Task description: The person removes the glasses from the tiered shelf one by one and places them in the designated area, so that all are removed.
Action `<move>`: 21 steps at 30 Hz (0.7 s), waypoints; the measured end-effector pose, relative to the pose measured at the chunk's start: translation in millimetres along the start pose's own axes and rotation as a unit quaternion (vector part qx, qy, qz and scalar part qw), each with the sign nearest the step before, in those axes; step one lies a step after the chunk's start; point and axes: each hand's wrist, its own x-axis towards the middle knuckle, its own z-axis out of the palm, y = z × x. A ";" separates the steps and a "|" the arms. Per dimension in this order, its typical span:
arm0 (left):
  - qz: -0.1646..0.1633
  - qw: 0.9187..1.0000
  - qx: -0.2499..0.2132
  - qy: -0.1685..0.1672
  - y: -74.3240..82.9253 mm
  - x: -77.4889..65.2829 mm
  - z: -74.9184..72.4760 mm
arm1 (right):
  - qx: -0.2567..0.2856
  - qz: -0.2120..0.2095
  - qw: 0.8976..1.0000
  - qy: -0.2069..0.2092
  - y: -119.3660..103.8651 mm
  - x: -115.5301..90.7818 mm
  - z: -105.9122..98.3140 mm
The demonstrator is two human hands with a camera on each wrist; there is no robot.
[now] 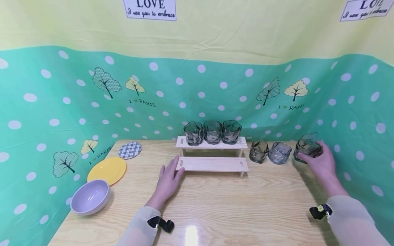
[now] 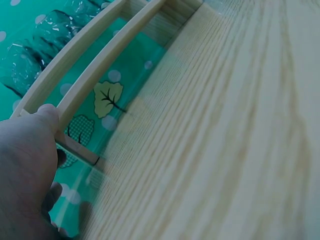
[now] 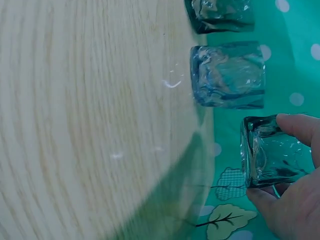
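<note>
My right hand (image 1: pixel 323 162) holds a dark green-grey glass tumbler (image 3: pixel 277 150) between thumb and fingers at the right. In the right wrist view, the tumbler's base looks raised off the tabletop. To its left stand a bluish glass (image 1: pixel 279 153) and a smoky glass (image 1: pixel 258 151). My left hand (image 1: pixel 167 182) rests against the left end of a two-step wooden rack (image 1: pixel 212 164), its fingers fairly straight. The left wrist view has the thumb (image 2: pixel 47 112) at the lower step's corner. Three dark glasses (image 1: pixel 212 132) stand in a row on the upper step.
Along the left of the wooden table (image 1: pixel 221 208) lie a purple bowl (image 1: pixel 90 198), a yellow plate (image 1: pixel 107 169) and a checked round coaster (image 1: pixel 130 150). A green and yellow patterned cloth (image 1: pixel 197 78) hangs behind the table and at both sides.
</note>
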 end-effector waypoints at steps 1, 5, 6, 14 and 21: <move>0.000 1.000 0.001 0.000 -0.3 0.1 0.3 | -0.001 0.000 1.000 0.001 2.1 1.4 0.6; 0.002 1.000 0.000 0.001 -0.9 0.2 0.5 | 0.001 0.007 1.000 -0.002 9.6 6.4 2.4; 0.002 1.000 0.000 0.000 -1.0 0.2 0.5 | 0.003 0.009 1.000 -0.003 11.0 7.4 2.9; 0.002 1.000 0.002 0.004 -1.9 -0.2 0.9 | 0.020 0.030 0.999 -0.010 20.3 13.3 10.4; 0.007 1.000 0.002 0.008 -2.4 -0.8 2.5 | 0.001 0.047 0.999 -0.006 26.7 16.7 18.5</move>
